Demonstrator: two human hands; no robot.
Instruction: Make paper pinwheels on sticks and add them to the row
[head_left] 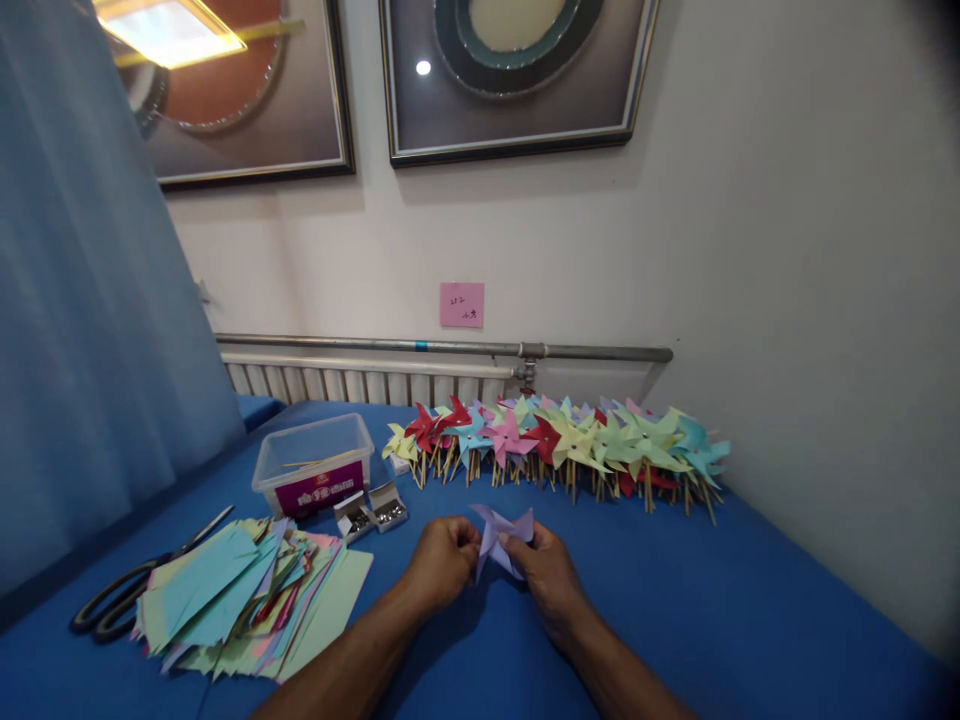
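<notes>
A lilac folded paper pinwheel (501,535) is held low over the blue table (720,600) between both my hands. My left hand (442,562) pinches its left side. My right hand (547,572) grips its right side, fingers curled around the paper. A long row of finished paper pinwheels on wooden sticks (559,445), in red, pink, yellow, green and blue, lies along the table's far edge just beyond my hands.
A stack of coloured paper squares (244,600) lies at my left, with black scissors (131,590) beside it. A clear plastic tub (315,463) and two small open boxes of pins (371,513) sit behind the stack. A radiator and pipe (450,350) run along the wall.
</notes>
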